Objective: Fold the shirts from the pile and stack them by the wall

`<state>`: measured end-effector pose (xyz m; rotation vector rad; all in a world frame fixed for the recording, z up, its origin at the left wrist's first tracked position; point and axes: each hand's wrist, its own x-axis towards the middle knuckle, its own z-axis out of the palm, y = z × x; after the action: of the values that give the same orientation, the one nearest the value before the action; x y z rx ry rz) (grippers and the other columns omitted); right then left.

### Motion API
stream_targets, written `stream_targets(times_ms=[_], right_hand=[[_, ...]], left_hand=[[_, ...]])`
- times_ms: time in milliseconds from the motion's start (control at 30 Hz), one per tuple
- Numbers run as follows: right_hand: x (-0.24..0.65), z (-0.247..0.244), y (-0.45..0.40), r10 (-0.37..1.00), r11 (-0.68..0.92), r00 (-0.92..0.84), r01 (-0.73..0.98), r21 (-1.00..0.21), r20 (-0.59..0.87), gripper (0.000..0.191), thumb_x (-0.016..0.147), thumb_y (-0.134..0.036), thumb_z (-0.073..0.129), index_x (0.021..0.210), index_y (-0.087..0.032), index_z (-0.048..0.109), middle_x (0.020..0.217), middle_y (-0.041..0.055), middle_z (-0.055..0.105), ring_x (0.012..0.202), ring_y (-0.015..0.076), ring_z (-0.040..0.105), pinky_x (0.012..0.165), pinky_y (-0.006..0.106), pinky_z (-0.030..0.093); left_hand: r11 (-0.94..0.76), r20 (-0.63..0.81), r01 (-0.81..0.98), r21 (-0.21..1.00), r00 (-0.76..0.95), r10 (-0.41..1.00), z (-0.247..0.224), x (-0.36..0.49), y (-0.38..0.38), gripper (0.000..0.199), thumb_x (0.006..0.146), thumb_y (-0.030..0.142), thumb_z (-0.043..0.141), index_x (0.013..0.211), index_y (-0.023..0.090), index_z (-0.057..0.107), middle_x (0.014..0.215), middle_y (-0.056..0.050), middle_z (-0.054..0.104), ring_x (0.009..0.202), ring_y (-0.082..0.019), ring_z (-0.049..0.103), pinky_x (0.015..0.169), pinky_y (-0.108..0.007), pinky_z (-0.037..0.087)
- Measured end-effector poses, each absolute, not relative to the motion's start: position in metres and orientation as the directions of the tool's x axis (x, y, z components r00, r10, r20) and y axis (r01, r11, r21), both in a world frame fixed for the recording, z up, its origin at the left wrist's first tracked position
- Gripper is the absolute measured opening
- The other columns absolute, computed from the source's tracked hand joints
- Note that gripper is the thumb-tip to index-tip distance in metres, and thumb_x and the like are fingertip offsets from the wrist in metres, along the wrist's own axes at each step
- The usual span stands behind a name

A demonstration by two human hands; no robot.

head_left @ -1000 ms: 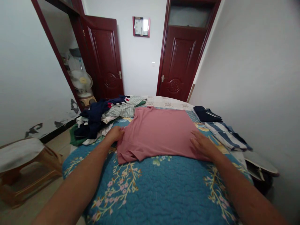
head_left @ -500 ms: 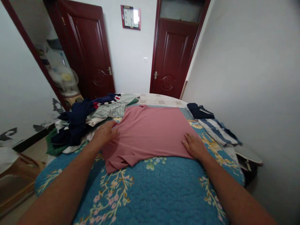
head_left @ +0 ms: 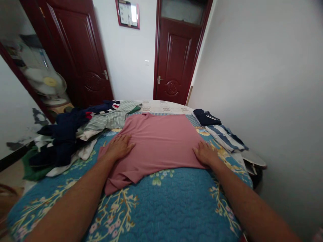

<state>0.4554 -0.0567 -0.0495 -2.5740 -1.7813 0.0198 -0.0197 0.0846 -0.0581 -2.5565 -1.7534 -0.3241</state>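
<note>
At the centre of the table, here's the pink shirt [head_left: 158, 141], spread out on the blue floral cover [head_left: 174, 201]! The left hand [head_left: 121, 147] presses its nine-o'clock side, fingers open and flat; over at three o'clock, the right hand [head_left: 205, 153] lies on the fabric, fingers open too. Rumpled clothes [head_left: 65, 134] heap up towards ten o'clock, and at two o'clock sit a folded navy garment [head_left: 206, 117] and a striped one [head_left: 225, 137].

The bare left hand [head_left: 120, 147] and bare right hand [head_left: 205, 153] press flat on a smooth pink fabric shirt [head_left: 161, 137]. Beneath lies a blue quilted floral cover [head_left: 176, 201]; beyond the left hand sits a rumpled heap of dark-blue, striped and green clothes [head_left: 65, 134].
</note>
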Motion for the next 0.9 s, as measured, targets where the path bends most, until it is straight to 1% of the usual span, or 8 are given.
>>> stream_targets(times_ms=[67, 133, 233, 367, 467, 567, 733, 900], right_hand=[[0.445, -0.04, -0.046, 0.952, -0.305, 0.305, 0.952, -0.015, -0.003, 0.067, 0.108, -0.056, 0.034, 0.146, -0.007, 0.062, 0.157, 0.0263, 0.055, 0.148, 0.0413, 0.049, 0.123, 0.062, 0.033], [0.426, -0.032, -0.031, 0.98, -0.194, 0.195, 0.98, -0.041, 0.04, 0.063, 0.109, -0.053, 0.034, 0.141, -0.008, 0.065, 0.15, 0.0269, 0.061, 0.143, 0.0382, 0.055, 0.122, 0.054, 0.037], [0.385, -0.029, -0.004, 0.991, 0.011, 0.0, 0.996, -0.085, 0.135, 0.064, 0.109, -0.051, 0.034, 0.153, -0.01, 0.056, 0.159, 0.0239, 0.055, 0.151, 0.0335, 0.048, 0.124, 0.046, 0.036], [0.334, -0.038, 0.029, 0.975, 0.197, -0.18, 0.972, -0.125, 0.131, 0.065, 0.111, -0.052, 0.032, 0.163, -0.016, 0.046, 0.171, 0.0169, 0.043, 0.157, 0.0301, 0.04, 0.127, 0.046, 0.033], [0.322, -0.049, 0.046, 0.981, 0.174, -0.163, 0.979, -0.111, 0.102, 0.066, 0.111, -0.058, 0.032, 0.165, -0.022, 0.045, 0.175, 0.0133, 0.037, 0.16, 0.0313, 0.034, 0.129, 0.053, 0.027], [0.334, -0.06, 0.059, 0.99, 0.106, -0.097, 0.991, -0.085, 0.105, 0.068, 0.111, -0.061, 0.029, 0.167, -0.024, 0.043, 0.177, 0.0115, 0.034, 0.163, 0.0312, 0.029, 0.131, 0.055, 0.022], [0.385, -0.068, 0.076, 0.997, -0.009, 0.013, 0.999, -0.046, 0.076, 0.072, 0.11, -0.064, 0.026, 0.168, -0.024, 0.04, 0.177, 0.0112, 0.034, 0.162, 0.0339, 0.031, 0.13, 0.059, 0.023], [0.441, -0.071, 0.08, 0.988, -0.12, 0.121, 0.993, -0.018, 0.097, 0.07, 0.111, -0.061, 0.026, 0.165, -0.021, 0.044, 0.175, 0.0132, 0.037, 0.16, 0.0337, 0.034, 0.129, 0.058, 0.027]], left_hand=[[-0.344, 0.168, 0.935, 0.089, 0.326, 0.93, -0.057, -0.018, 0.082, 0.075, 0.103, 0.067, 0.038, 0.162, 0.021, 0.049, 0.169, -0.015, 0.047, 0.158, -0.033, 0.04, 0.129, -0.05, 0.024], [-0.323, 0.153, 0.942, 0.086, 0.308, 0.939, -0.056, -0.016, 0.08, 0.076, 0.103, 0.071, 0.037, 0.163, 0.026, 0.05, 0.17, -0.013, 0.046, 0.159, -0.035, 0.038, 0.129, -0.053, 0.023], [-0.293, 0.138, 0.952, 0.084, 0.28, 0.95, -0.055, -0.014, 0.077, 0.077, 0.101, 0.076, 0.036, 0.163, 0.033, 0.051, 0.171, -0.013, 0.044, 0.16, -0.037, 0.036, 0.129, -0.058, 0.022], [-0.269, 0.134, 0.96, 0.077, 0.257, 0.957, -0.053, -0.014, 0.072, 0.081, 0.099, 0.082, 0.036, 0.163, 0.035, 0.051, 0.171, -0.014, 0.043, 0.16, -0.041, 0.035, 0.128, -0.062, 0.023], [-0.237, 0.142, 0.968, 0.083, 0.224, 0.964, -0.051, -0.013, 0.07, 0.078, 0.101, 0.079, 0.033, 0.163, 0.035, 0.051, 0.17, -0.014, 0.045, 0.159, -0.041, 0.036, 0.126, -0.066, 0.025], [-0.146, 0.109, 0.984, 0.105, 0.134, 0.985, -0.05, -0.014, 0.072, 0.076, 0.104, 0.072, 0.027, 0.164, 0.031, 0.048, 0.173, -0.015, 0.041, 0.161, -0.041, 0.032, 0.124, -0.073, 0.025], [-0.036, 0.043, 0.992, 0.123, 0.031, 0.999, -0.05, -0.025, 0.084, 0.078, 0.105, 0.068, 0.019, 0.166, 0.028, 0.046, 0.179, -0.013, 0.03, 0.163, -0.043, 0.028, 0.125, -0.075, 0.022], [-0.044, 0.057, 0.991, 0.125, 0.038, 0.998, -0.05, -0.037, 0.096, 0.076, 0.105, 0.064, 0.02, 0.165, 0.025, 0.046, 0.177, -0.012, 0.036, 0.159, -0.046, 0.033, 0.123, -0.076, 0.026]])
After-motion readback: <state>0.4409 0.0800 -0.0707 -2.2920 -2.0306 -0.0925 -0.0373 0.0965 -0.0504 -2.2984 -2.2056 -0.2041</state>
